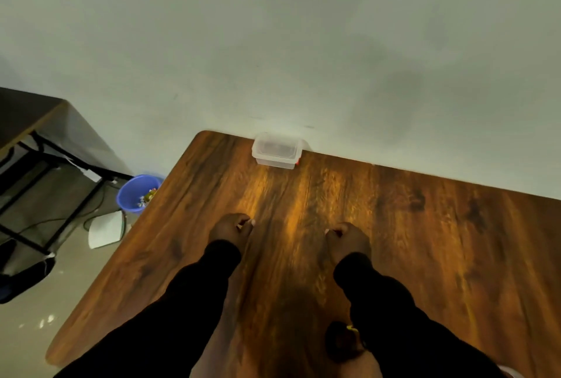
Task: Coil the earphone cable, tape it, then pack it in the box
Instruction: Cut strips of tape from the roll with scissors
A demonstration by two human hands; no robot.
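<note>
Across the brown wood-grain table (409, 225), a clear lidded plastic box (277, 150) sits at the far edge against the wall, no label readable. Nearer, black-sleeved left hand (232, 228) and right hand (347, 239) rest apart with fingers curled, contents unclear; a dark blurred object (343, 341) lies nearest

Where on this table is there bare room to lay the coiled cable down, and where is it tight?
Bare wood lies between the box at the wall edge and both hands, left hand and right hand. The whole table right of the right hand is bare too. Tightest is the near edge, where a dark object sits by the right sleeve.
</note>
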